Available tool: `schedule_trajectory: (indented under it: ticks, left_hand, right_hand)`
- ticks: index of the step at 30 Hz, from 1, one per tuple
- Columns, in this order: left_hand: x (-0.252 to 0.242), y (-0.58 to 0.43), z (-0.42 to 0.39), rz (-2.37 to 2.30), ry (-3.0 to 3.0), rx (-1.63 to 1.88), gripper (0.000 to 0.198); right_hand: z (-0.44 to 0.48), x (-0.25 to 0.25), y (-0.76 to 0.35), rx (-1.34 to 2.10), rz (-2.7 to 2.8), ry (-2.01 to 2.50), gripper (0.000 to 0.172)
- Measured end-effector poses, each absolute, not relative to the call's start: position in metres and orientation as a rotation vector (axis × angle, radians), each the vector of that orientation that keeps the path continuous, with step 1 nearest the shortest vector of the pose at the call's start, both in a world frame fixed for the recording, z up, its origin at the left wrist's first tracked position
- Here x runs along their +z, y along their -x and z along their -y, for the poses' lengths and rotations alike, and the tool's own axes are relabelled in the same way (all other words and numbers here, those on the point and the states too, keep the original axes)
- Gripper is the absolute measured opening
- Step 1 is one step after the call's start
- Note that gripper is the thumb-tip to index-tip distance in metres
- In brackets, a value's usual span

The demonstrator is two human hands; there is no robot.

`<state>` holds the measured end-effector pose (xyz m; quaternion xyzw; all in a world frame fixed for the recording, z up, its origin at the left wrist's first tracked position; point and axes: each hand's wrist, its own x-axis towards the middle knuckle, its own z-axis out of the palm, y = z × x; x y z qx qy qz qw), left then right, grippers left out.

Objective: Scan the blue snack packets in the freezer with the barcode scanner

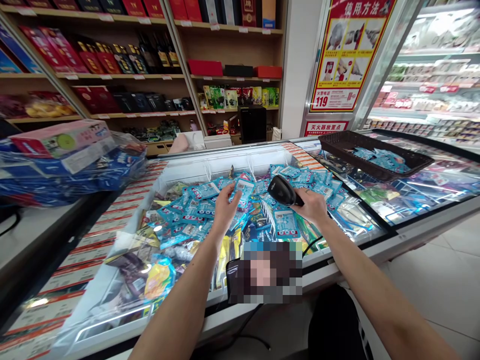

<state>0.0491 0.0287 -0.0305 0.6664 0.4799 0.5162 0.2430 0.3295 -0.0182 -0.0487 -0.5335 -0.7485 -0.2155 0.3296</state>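
Between the thumb and fingers of my left hand (225, 207) is a small blue packet (244, 190), its printed label turned up towards me. My right hand (313, 206) is wrapped round the handle of a black barcode scanner (282, 191), whose head points left, towards the packet. Many more blue packets (195, 212) lie heaped on the glass top of the chest freezer (225, 150), under and around both hands. A cable (313, 245) runs down below my right hand. Through the glass, coloured bags (159, 277) show inside the freezer.
A dark brown tray (330, 142) with several blue packets stands on the freezer at the right. Plastic-wrapped boxes (63, 165) are stacked at the left. A blurred-out device (234, 280) sits at the front edge. Shelves of boxes and bottles (165, 55) stand behind.
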Motion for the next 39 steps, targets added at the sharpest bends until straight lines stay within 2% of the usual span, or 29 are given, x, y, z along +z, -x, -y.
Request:
schedule_trajectory:
  ticks: [14,21,39]
  left_hand:
    - [-0.027,-0.057,-0.016,-1.427,-2.242,1.210,0.041]
    - [-0.028,-0.056,-0.017,-1.447,-2.238,1.114,0.047]
    - [-0.034,-0.056,-0.018,-1.339,-2.165,1.160,0.040]
  right_hand:
    - [0.022,-0.045,-0.329,-0.576,2.110,1.308,0.037]
    - [0.022,-0.045,-0.329,-0.553,2.117,1.327,0.037]
    - [0.025,-0.036,-0.322,-0.647,2.214,1.329,0.035]
